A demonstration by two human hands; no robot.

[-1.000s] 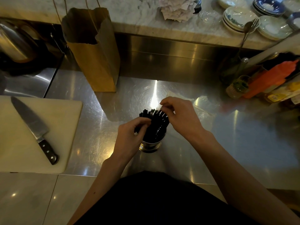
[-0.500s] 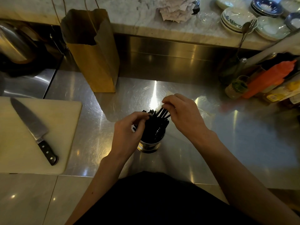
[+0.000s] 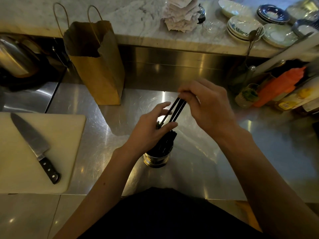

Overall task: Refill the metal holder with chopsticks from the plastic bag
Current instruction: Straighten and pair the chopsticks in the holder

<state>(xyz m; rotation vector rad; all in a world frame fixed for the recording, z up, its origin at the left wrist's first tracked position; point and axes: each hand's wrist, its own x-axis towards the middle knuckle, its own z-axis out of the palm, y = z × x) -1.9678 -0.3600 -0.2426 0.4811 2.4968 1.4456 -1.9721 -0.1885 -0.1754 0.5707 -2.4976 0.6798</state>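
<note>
A round metal holder (image 3: pixel 156 159) stands on the steel counter in front of me, packed with black chopsticks (image 3: pixel 166 144). My right hand (image 3: pixel 205 107) pinches the top ends of a few black chopsticks (image 3: pixel 176 110) raised above the holder and slanting down to the left. My left hand (image 3: pixel 151 128) sits over the holder's left side, fingers curled around the lower part of those raised sticks. A clear plastic bag (image 3: pixel 198 149), hard to make out, lies flat on the counter to the right of the holder.
A brown paper bag (image 3: pixel 96 66) stands behind, to the left. A cutting board (image 3: pixel 57 152) with a large knife (image 3: pixel 34 145) lies at the left. Sauce bottles (image 3: pixel 278 88) crowd the right. Stacked plates (image 3: pixel 243 28) and paper slips sit on the marble ledge.
My right hand has lifted up and back, drawing a few chopsticks up out of the bundle. My left hand has risen from the holder's rim to the lower part of these sticks.
</note>
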